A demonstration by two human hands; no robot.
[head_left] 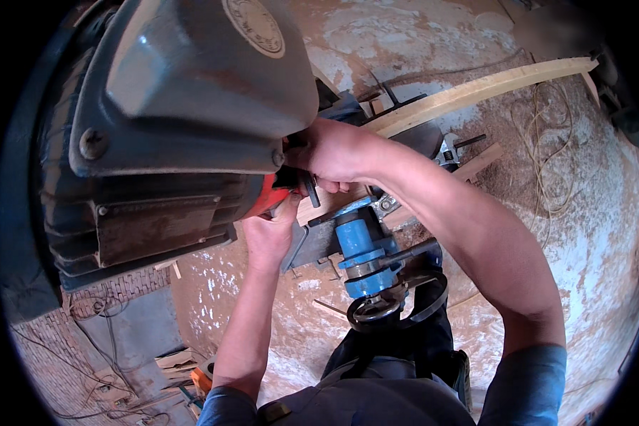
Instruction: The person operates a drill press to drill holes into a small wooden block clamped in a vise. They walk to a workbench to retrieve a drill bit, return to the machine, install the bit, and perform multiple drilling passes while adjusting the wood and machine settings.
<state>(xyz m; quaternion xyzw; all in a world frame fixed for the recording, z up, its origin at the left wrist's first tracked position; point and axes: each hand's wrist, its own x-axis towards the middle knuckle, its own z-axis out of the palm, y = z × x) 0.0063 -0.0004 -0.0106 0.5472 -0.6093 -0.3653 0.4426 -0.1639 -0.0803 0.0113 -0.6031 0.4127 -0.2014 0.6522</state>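
Observation:
A large dark grey electric motor [192,85] fills the upper left. Below its near edge shows a red part [268,195], and both my hands work close against it. My left hand [268,231] reaches up to the red part, fingers bent; what they grip is hidden. My right hand [334,153] is curled beside the motor, its fingertips partly covered. A short dark bar [310,190] juts down between my hands; I cannot tell which hand holds it. Just below lies a wooden piece [323,206] on the machine's grey table.
A blue cylindrical mechanism [362,248] with a handwheel [376,309] stands between my arms, close to my body. A long curved wooden strip [490,89] extends to the upper right. Thin cord [547,156] lies on the dusty floor at right; wood offcuts [177,362] lie lower left.

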